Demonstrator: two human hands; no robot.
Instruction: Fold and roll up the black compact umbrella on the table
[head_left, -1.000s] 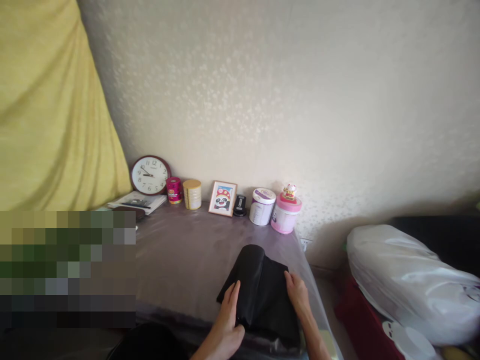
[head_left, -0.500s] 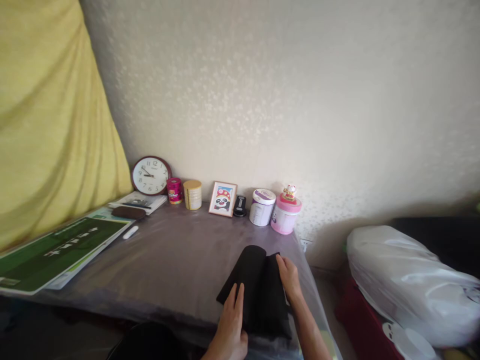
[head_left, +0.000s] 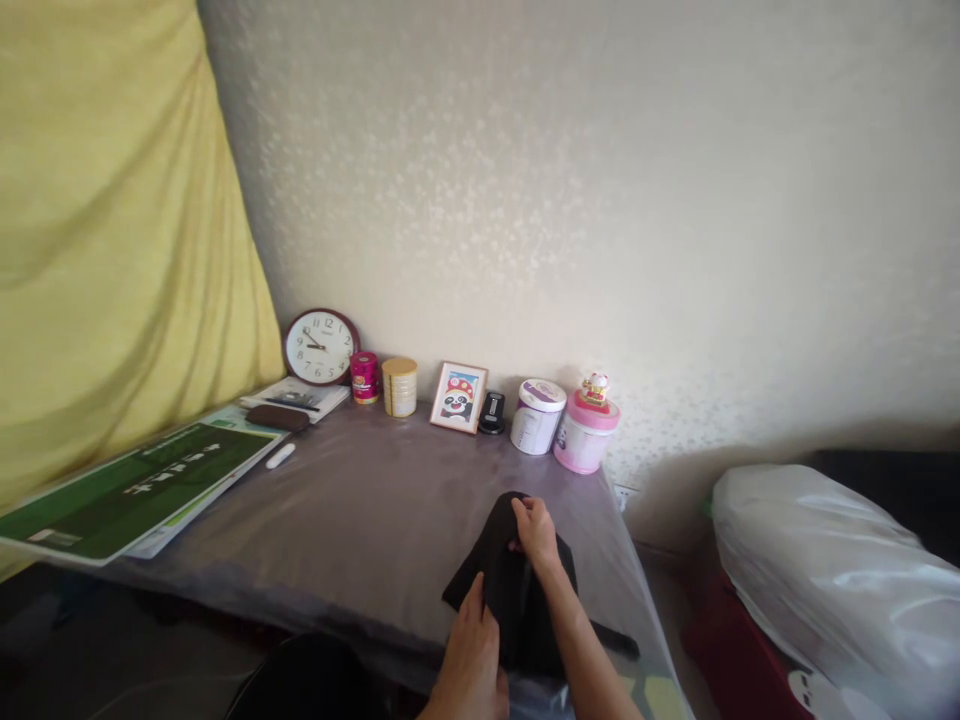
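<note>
A black, floppy, folded piece that looks like cloth (head_left: 491,545) lies near the front right corner of the table; its exact kind I cannot make out. My right hand (head_left: 536,530) pinches its upper edge, fingers bent around the fold. Along its near left side is my left hand (head_left: 472,635), fingers closed together against the material, thumb mostly hidden. A narrow black strip (head_left: 616,640) sticks out to the right from under my right forearm.
Along the wall stand a clock (head_left: 322,346), a pink tin (head_left: 365,378), a yellow-lidded can (head_left: 400,388), a framed panda picture (head_left: 458,398) and two tubs (head_left: 538,418). Green board (head_left: 157,490) lies left. White plastic bag (head_left: 825,560) bulges beyond the table's right edge.
My right hand has moved left from the piece's right edge to its upper fold, lifting and bunching it. The narrow black strip now shows at right. The view has shifted slightly.
</note>
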